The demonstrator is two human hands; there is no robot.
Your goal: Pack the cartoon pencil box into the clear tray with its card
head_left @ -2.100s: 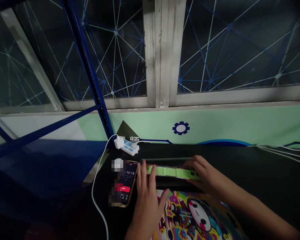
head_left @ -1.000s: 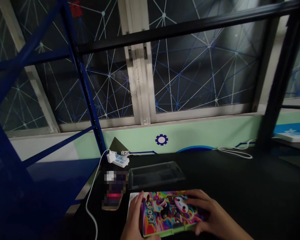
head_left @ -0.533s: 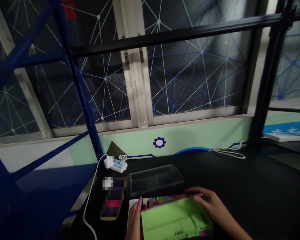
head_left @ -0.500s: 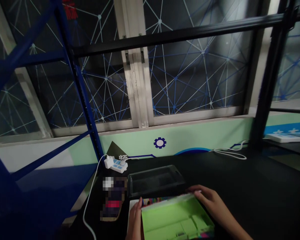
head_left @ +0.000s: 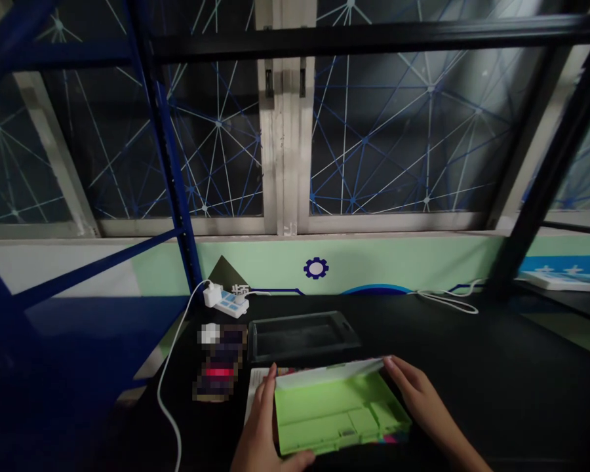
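Note:
A shallow box (head_left: 324, 396) with a bright green, compartmented inside lies tilted between my hands, low in the view. Its far edge is whitish and a bit of coloured print shows at its near right corner. My left hand (head_left: 263, 426) grips the left side, fingers along the outside and thumb at the near edge. Around the far right corner is my right hand (head_left: 415, 390), its fingertips on the rim and the rest partly hidden behind the box. A printed sheet or booklet (head_left: 255, 380) shows partly beneath the box. Just beyond lies a clear plastic tray or cover (head_left: 299, 335).
On the black table (head_left: 437, 341), a blurred-out phone-like item (head_left: 223, 367) lies left of the box. A white power strip (head_left: 232, 303) with plugs and a cable (head_left: 170, 367) stands behind it. Blue rack posts (head_left: 164, 151) rise at left; another cable (head_left: 447, 301) lies far right.
The view has tilted downward, so the table things sit higher in it. More of the box's near edge shows, and my left thumb is now visible there. Both hands keep hold of the box.

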